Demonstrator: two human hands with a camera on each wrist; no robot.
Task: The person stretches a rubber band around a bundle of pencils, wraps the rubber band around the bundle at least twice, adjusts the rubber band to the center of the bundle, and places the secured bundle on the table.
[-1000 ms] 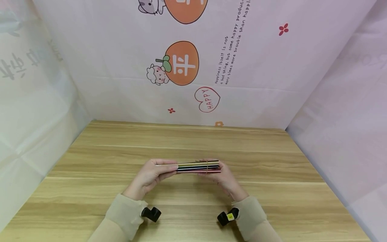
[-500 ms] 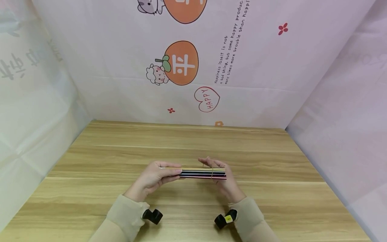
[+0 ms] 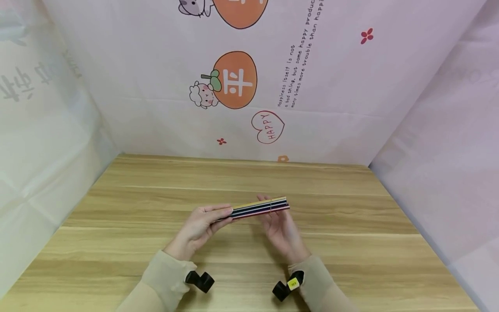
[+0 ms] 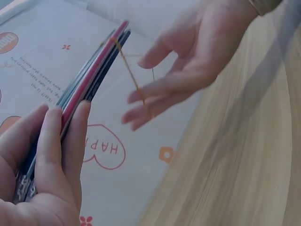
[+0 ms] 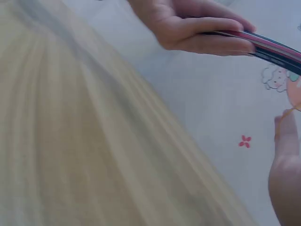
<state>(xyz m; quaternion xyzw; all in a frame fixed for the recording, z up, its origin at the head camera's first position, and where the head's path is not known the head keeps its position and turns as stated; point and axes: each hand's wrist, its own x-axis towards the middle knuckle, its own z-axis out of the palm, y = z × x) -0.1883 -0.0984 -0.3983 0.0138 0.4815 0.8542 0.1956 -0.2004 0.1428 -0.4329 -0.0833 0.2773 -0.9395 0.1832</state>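
My left hand (image 3: 196, 227) grips one end of a bundle of slim pencil-like sticks (image 3: 253, 209), pinched between thumb and fingers above the table. Yellow, dark blue, white and red show along them. Near the bundle's other end runs a thin tan rubber band (image 4: 133, 75). In the left wrist view it stretches from the bundle to the fingers of my right hand (image 4: 202, 56), which are fairly straight and apart from the sticks. The head view has my right hand (image 3: 282, 229) just below and behind the bundle's far end. Motion blurs its fingers.
Below the hands lies a wood-grain table (image 3: 249, 177). A white printed cloth (image 3: 331, 78) hangs behind it, with more cloth at both sides. Each wrist wears a light band (image 3: 167, 277) with a small black camera (image 3: 204, 282).
The bundle first dropped slightly, then rose and tilted, its right end higher. My right hand has let go of the bundle's end and moved below it, drawing the rubber band out.
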